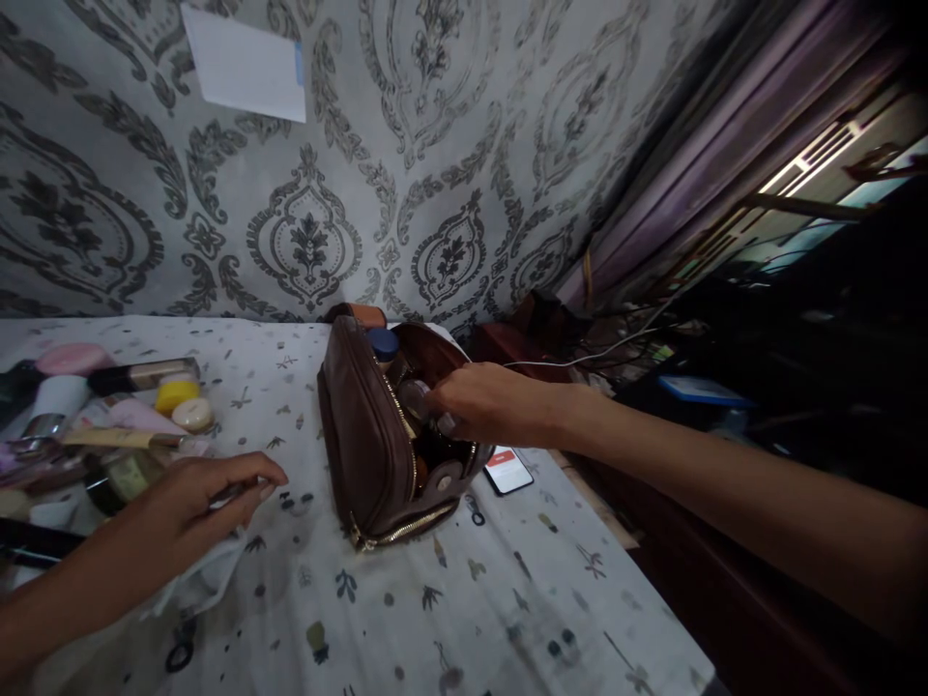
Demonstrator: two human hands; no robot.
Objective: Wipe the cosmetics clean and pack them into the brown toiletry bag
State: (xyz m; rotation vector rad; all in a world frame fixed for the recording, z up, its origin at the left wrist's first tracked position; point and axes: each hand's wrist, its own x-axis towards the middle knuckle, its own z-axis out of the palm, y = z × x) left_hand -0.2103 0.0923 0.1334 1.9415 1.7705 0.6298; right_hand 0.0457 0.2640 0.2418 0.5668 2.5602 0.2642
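Open bag (355,416) mid-frame, makeup (137,416) heaped at left
Right hand (475,401) reaches inside, grip hidden; left hand (192,503), loosely curled, hold unclear, partly covers a jar (137,471); bag overlaps phone (511,475)

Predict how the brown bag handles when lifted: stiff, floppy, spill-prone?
The brown bag is probably semi-stiff, since its side panel stands up without obvious sagging. Tilting would likely risk spills: its mouth gapes, with a blue cap near the rim. Expect some weight; several items show inside.
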